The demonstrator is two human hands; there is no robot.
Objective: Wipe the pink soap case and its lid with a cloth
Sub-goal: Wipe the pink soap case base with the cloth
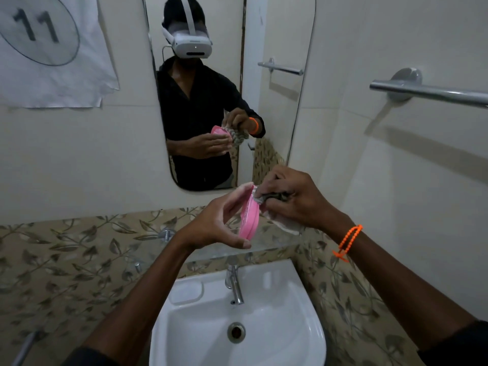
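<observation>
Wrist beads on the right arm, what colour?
Orange. The bead bracelet sits on the right wrist, behind the right hand holding the cloth; clearest in the head view.

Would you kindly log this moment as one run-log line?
left hand: holds pink case on edge | right hand: presses cloth to case | place: above sink | phase: wiping

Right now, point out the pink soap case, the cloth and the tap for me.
pink soap case (249, 216): head view, on its pink outer side, held on edge in the left hand.
cloth (284, 224): head view, on the pale fold hanging below the right hand.
tap (235, 286): head view, on the metal spout.
</observation>
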